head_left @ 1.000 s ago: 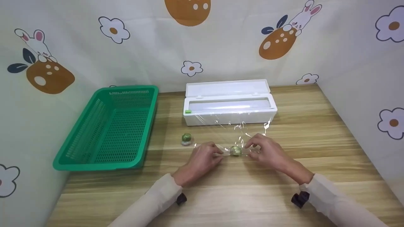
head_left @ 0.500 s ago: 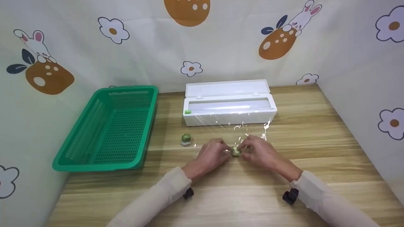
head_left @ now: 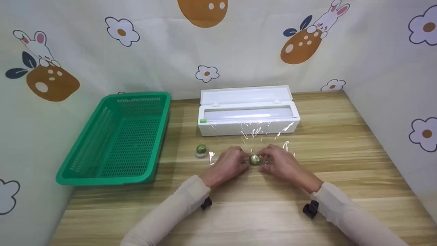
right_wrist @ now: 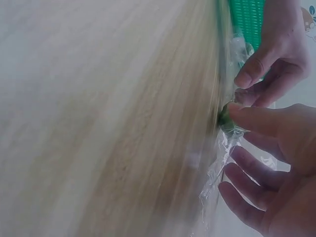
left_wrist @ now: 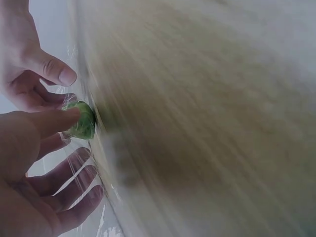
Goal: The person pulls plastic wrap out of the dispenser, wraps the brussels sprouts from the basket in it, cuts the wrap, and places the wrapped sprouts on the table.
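Note:
A small green Brussels sprout [head_left: 255, 159] with clear plastic wrap [left_wrist: 94, 170] around it sits low over the tabletop. My left hand [head_left: 232, 162] pinches its left end between thumb and forefinger, the other fingers spread behind the film. From the right, my right hand [head_left: 280, 162] holds the opposite end in the same way; its thumb lies on the sprout in the right wrist view. The film runs creased from the sprout back to a white wrap dispenser [head_left: 249, 128], whose lid stands up. Left of my hands rests another wrapped sprout [head_left: 201, 148].
A green plastic basket [head_left: 155, 150] stands at the left of the wooden table [head_left: 259, 218]. A green slider [head_left: 203, 121] sits at the dispenser's front left corner. Patterned cloth [head_left: 164, 51] hangs behind and on both sides.
Both hands have come inward, from the film's ends to the sprout's sides. The sprout has shifted slightly toward the dispenser, and the film's creases now gather at it.

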Action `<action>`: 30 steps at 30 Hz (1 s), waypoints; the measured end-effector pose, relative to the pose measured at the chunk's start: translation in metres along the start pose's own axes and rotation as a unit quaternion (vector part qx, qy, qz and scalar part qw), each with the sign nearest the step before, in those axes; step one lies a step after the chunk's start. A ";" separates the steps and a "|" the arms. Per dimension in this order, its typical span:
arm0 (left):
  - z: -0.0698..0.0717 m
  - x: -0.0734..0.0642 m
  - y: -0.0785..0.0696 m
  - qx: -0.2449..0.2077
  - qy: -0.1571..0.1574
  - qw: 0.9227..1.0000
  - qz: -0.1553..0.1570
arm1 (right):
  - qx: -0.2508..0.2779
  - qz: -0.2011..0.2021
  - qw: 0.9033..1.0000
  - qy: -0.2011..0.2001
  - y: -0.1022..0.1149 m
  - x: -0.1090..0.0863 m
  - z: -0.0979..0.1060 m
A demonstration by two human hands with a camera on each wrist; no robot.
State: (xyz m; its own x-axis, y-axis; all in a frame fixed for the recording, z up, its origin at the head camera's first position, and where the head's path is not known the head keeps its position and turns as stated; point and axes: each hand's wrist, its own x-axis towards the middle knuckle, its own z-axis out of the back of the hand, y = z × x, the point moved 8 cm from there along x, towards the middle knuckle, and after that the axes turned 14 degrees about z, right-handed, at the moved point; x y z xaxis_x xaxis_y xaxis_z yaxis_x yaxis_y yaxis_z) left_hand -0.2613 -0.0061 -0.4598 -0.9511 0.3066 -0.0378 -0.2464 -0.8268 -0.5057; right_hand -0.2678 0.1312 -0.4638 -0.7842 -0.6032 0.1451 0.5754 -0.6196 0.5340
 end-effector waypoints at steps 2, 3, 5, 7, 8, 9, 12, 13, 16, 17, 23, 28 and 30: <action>0.000 0.003 0.001 -0.003 0.001 1.000 0.006 | -0.002 -0.009 1.000 0.005 -0.001 0.003 -0.001; 0.000 0.005 0.002 -0.006 0.002 1.000 0.010 | -0.004 -0.013 1.000 0.008 -0.001 0.004 -0.002; 0.000 0.007 0.004 -0.013 0.003 1.000 0.021 | -0.006 -0.019 1.000 0.012 -0.001 0.007 -0.004; -0.001 0.009 0.006 -0.014 0.003 0.999 0.029 | -0.012 -0.016 1.000 0.010 -0.001 0.009 -0.006; -0.001 0.009 0.006 -0.016 0.002 0.999 0.031 | -0.017 -0.013 1.000 0.007 -0.001 0.010 -0.007; -0.001 0.010 0.006 -0.015 0.001 0.999 0.030 | -0.022 -0.008 1.000 0.003 0.000 0.011 -0.007; -0.002 0.010 0.004 -0.010 -0.005 1.000 0.021 | -0.033 0.003 0.999 -0.013 0.001 0.014 -0.006; -0.002 0.011 0.004 -0.012 -0.007 1.000 0.020 | -0.037 0.006 0.999 -0.017 0.001 0.015 -0.005; -0.002 0.013 0.004 -0.017 -0.011 0.999 0.035 | -0.035 0.011 0.999 -0.021 0.001 0.019 -0.003; -0.002 0.014 0.005 -0.022 -0.010 0.999 0.044 | -0.031 0.012 0.999 -0.019 0.000 0.021 -0.003; -0.004 0.022 0.009 -0.033 -0.016 0.996 0.079 | -0.029 0.021 0.999 -0.011 -0.002 0.027 -0.002; -0.003 0.029 0.012 -0.039 -0.022 0.995 0.092 | -0.024 0.002 0.999 -0.033 -0.002 0.029 0.002; -0.002 0.030 0.012 -0.043 -0.018 0.994 0.095 | -0.015 -0.005 0.999 -0.038 -0.002 0.031 0.002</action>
State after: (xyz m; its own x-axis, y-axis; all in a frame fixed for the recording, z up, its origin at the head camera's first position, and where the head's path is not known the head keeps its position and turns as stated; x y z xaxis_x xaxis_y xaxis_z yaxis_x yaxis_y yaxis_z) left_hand -0.2927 -0.0060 -0.4684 -0.9854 0.1308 -0.1094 -0.0467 -0.8239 -0.5648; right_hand -0.2938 0.1144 -0.4587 -0.8046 -0.5581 0.2030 0.5734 -0.6411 0.5101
